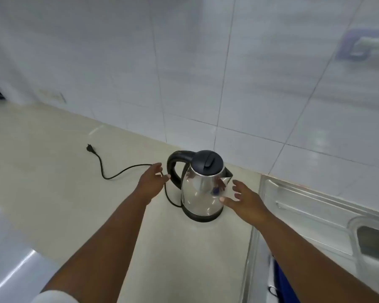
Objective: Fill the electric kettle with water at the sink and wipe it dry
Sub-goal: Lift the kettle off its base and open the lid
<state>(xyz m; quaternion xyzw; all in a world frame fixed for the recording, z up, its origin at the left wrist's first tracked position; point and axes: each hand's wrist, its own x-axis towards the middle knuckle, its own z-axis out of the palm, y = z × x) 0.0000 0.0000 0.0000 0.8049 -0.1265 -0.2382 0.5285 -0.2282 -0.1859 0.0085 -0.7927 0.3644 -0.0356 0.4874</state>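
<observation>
A stainless steel electric kettle (202, 189) with a black lid, black handle and black base stands upright on the cream countertop (53, 182), lid closed. Its black cord (123, 171) trails left and ends in an unplugged plug (90, 148) lying on the counter. My left hand (151, 182) is open just left of the handle, fingertips almost touching it. My right hand (245, 200) is open beside the kettle's right side below the spout, thumb near the steel body. Neither hand grips anything.
A steel sink unit (315, 206) with a drainboard and basin (374, 243) lies to the right of the kettle. White tiled wall (184, 73) rises behind the counter. A blue object (284, 281) shows at the counter's front edge near my right forearm.
</observation>
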